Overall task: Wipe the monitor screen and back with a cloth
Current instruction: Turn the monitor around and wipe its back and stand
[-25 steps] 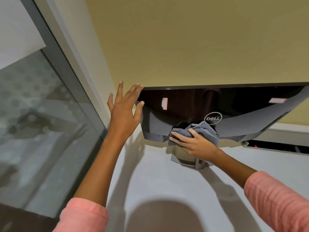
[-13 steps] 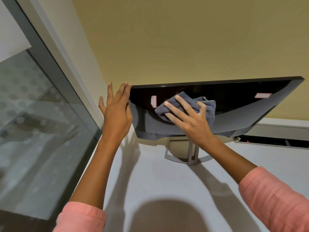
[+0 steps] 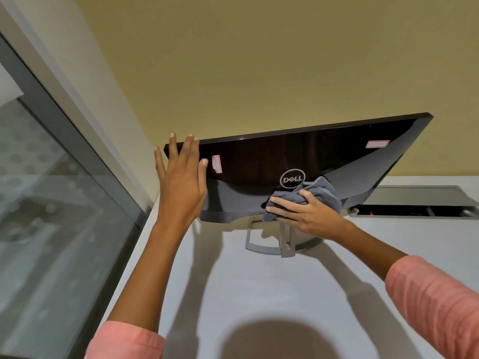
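Note:
The glossy black back of a Dell monitor (image 3: 324,156) faces me, on a silver stand (image 3: 282,242). My left hand (image 3: 181,182) lies flat with straight fingers against the monitor's left edge. A bunched grey cloth (image 3: 318,191) is pressed by my right hand (image 3: 305,213) against the lower back panel, just below and right of the logo. The fingers lie over the cloth and the thumb curls into it. The screen side is hidden.
The monitor stands on a white desk (image 3: 259,294) against a yellow wall (image 3: 259,60). A glass partition with a dark frame (image 3: 64,156) runs along the left. A grey cable tray opening (image 3: 414,206) lies in the desk behind the monitor at the right.
My right hand has carried the cloth from the upper left of the back panel down and right to below the logo. The left hand has stayed on the left edge.

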Motion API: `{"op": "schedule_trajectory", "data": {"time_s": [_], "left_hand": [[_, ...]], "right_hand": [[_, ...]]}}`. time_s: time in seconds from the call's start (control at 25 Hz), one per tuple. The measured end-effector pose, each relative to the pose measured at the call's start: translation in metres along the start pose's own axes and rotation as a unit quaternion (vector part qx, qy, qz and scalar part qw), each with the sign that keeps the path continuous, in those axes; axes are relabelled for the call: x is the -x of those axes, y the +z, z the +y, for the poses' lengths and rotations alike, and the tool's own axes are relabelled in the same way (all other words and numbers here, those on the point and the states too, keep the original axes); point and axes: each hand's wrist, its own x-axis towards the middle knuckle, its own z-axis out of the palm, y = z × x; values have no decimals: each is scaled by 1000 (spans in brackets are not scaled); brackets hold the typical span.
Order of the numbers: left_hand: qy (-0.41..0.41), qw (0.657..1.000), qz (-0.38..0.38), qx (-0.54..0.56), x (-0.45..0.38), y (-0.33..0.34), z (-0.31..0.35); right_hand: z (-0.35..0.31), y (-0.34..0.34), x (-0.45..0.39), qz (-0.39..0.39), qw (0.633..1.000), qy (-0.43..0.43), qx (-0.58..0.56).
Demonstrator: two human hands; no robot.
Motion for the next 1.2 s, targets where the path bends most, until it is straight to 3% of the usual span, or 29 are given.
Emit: {"op": "schedule_trajectory", "data": {"time_s": [0.16, 0.32, 0.44, 0.52, 0.64, 0.72, 0.88, 1.04, 1.12, 1.2], "left_hand": [[32, 998, -10, 48, -5, 13, 25], [63, 996, -20, 61, -12, 22, 47], [83, 994, -32, 67, -19, 28, 61], [84, 993, -40, 71, -22, 31, 70], [79, 993, -45, 76, -22, 31, 76], [85, 993, -42, 68, -22, 28, 75], [75, 995, -50, 49, -20, 30, 84], [123, 989, -48, 71, -28, 35, 108], [145, 985, -58, 79, -34, 39, 119], [152, 982, -64, 89, -39, 43, 128]], "right_hand": [[30, -16, 28, 62, 992, 112, 12], [54, -47, 4, 200, 935, 290, -33], [41, -58, -35, 261, 906, 326, -67], [16, -48, -49, 240, 927, 277, -80], [-14, -15, -24, 135, 974, 174, -62], [-15, 3, 11, 90, 976, 184, -78], [5, 14, 58, 118, 946, 287, -94], [33, -21, 35, 189, 869, 436, -141], [43, -39, 9, 223, 848, 459, -142], [43, -47, -11, 248, 850, 445, -132]]}}
